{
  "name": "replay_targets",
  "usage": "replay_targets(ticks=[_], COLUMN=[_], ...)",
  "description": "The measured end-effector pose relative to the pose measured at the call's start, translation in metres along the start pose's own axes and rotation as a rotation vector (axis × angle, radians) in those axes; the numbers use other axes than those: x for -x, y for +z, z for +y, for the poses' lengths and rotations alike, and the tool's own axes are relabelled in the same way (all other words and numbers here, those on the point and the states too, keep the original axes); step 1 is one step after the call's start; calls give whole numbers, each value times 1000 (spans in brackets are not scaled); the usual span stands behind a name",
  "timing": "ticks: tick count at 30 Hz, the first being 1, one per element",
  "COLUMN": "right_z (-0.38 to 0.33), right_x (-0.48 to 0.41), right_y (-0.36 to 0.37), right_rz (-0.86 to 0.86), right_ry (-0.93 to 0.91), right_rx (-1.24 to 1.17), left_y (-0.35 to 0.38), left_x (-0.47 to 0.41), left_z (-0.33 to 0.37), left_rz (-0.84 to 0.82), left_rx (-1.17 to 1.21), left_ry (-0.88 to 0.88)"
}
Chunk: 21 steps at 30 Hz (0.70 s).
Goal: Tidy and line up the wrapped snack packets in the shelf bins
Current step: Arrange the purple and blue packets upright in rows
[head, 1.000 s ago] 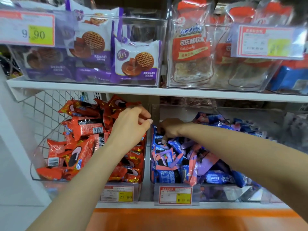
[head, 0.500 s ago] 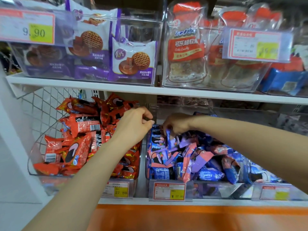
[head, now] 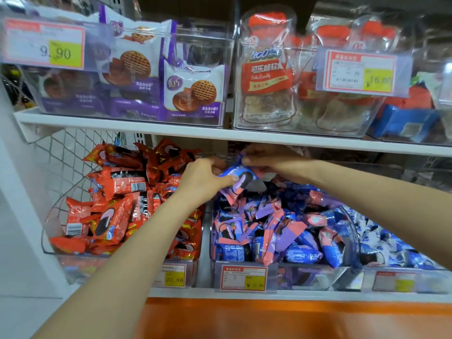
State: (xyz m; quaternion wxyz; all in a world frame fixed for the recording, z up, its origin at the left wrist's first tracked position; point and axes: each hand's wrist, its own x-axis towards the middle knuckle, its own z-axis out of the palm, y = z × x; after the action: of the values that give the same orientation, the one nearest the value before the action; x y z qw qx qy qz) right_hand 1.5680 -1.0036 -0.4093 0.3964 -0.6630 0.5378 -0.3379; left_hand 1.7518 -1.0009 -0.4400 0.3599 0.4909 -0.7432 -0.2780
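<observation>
- Centrally in the head view, both hands meet on one blue-and-pink wrapped cookie packet. It is held in the air above the rear of the middle clear plastic bin.
- The left hand pinches the packet's lower left side, with its thumb pressed on the wrapper's face.
- The right hand grips the packet's upper end with curled fingers, just below the white shelf board.
- The middle bin is heaped with loose blue, pink and purple snack packets lying at all angles.
- Beside it, the left clear plastic bin holds a jumble of red-orange wrapped packets. The left forearm crosses over that bin's right part.
- To the right, blue-and-white wrapped packets fill a third bin.
- A red-framed price tag with a yellow patch sits on the front of the middle bin.
- On the upper shelf stand purple-and-white waffle biscuit bags and clear bags with red cola-candy labels.
- A blurred orange ledge runs along the bottom.
</observation>
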Motion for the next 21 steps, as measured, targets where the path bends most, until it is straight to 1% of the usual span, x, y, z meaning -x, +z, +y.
replay_targets(ticks=[1,2,3,5,7,10,15,18,21], right_z=[5,10,17,36,54,69,80,82,78], right_x=[-4,-8,-13,-24,-33,-42,-49,-53,-55], right_y=[-1,-1,-1,8,24,46,54,54,53], right_rz=[18,23,3,-118,-212,-304,-458,-437,-322], right_ry=[34,80,124,194,256,275,301,265,214], right_rx=[0,58,204,510,661,720,757,808,925], left_y=[-5,-10,-16,-24,-27,-28,-32,-32,-30], left_x=[-1,-1,-1,0,2,6,6,4,4], left_z=[-1,-3,-5,-9,-13,-15,-17,-16,-15], left_rz=[47,95,135,187,217,229,243,247,236], left_rx=[-15,-18,-18,-33,-53,-45,-12,-12,-5], left_ry=[-10,-27,-51,-97,-126,-137,-109,-96,-82])
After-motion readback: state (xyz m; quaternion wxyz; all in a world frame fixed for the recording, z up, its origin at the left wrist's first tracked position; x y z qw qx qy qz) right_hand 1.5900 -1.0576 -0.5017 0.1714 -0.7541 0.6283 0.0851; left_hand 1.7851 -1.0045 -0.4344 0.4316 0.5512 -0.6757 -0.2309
